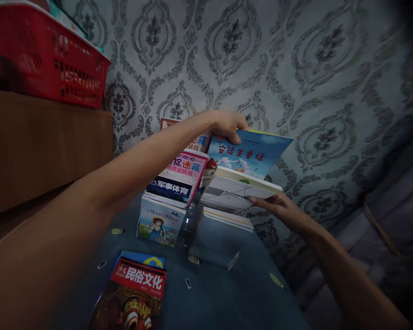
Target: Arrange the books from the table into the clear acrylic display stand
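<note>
My left hand (230,125) reaches across and is closed on the top edge of a blue picture book (249,153) with red Chinese lettering, thumb on the front cover. In front of it stands a book with a pale grey cover (225,192). My right hand (280,208) pinches the right side of that grey book, thumb on its face. Nearer to me is a row of thin books (223,220) standing in a clear holder. Left of these, pink and dark-blue children's books (187,167) stand upright, partly behind my left forearm.
A small book with a girl on its cover (161,224) stands at the front of the left row. A red-and-black book (137,286) lies over a blue one on the dark table (220,293). At left, a red plastic basket (79,82) rests on a wooden cabinet (48,146). Patterned wallpaper is behind.
</note>
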`<state>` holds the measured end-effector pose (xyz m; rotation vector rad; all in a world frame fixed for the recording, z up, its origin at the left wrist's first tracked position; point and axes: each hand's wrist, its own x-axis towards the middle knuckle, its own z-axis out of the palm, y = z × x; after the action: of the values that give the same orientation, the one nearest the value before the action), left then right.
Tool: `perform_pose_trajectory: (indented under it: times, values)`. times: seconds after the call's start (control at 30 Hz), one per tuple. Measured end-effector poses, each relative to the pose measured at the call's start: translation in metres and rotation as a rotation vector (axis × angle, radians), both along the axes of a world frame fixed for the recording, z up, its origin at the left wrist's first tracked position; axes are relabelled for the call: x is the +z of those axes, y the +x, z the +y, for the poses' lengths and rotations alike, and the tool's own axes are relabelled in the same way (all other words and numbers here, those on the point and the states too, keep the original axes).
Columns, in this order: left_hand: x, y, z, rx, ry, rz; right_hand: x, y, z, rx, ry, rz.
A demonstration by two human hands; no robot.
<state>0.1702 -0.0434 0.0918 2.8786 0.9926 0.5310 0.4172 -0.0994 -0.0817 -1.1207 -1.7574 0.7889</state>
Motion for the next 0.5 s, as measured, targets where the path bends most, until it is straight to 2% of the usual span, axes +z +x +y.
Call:
perform_pose_trajectory:
  times: [0.17,0.33,0.5]
  values:
    - [-0.019,0.014,0.003,-0.074,-0.039,0.116,-0.012,-0.001,-0.004,-0.085,0.063,0.044]
    - [-0.044,0.025,0.005,-0.152,-0.001,0.18,-0.031,-0.004,0.003,-0.155,0.233,0.117]
    - [-0.041,0.026,0.017,-0.126,0.069,0.158,-0.03,-0.017,0.023,-0.276,0.361,0.218]
